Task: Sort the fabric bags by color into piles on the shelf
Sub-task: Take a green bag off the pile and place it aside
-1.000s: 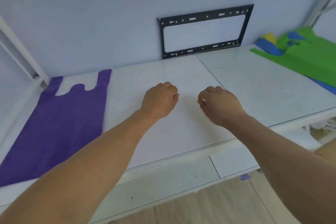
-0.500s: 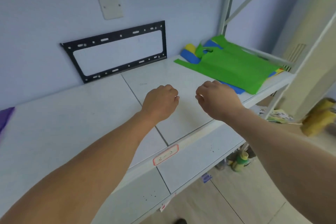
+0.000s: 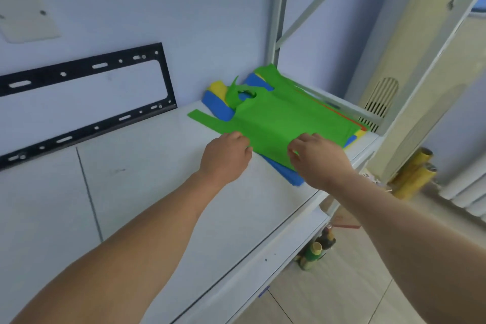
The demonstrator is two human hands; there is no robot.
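The green fabric bag (image 3: 284, 118) lies flat on top of a mixed stack at the right end of the white shelf (image 3: 147, 181), close to the shelf's back right corner, with its handles toward the wall and 1 handle strap stretched leftward onto bare shelf. Beneath it, blue bags (image 3: 285, 172) stick out at the near edge of the stack and again at the back left by the handles, and yellow fabric (image 3: 217, 86) shows at the back left and along the stack's right edge; a thin red edge (image 3: 342, 114) runs along the right side. The left hand (image 3: 226, 156) has its fingers curled at the green bag's near left corner, touching the fabric; whether it pinches the bag cannot be told. The right hand (image 3: 317, 159) has its fingers curled over the bag's near edge, with green showing between thumb and fingers, so it appears to pinch that edge. Both forearms reach in from the front edge of the shelf. Against the wall at the shelf's back edge leans a black metal bracket (image 3: 86, 102). A white upright post (image 3: 280, 8) stands at the back right corner. Below the right end of the shelf, bottles (image 3: 314, 252) stand on the floor.
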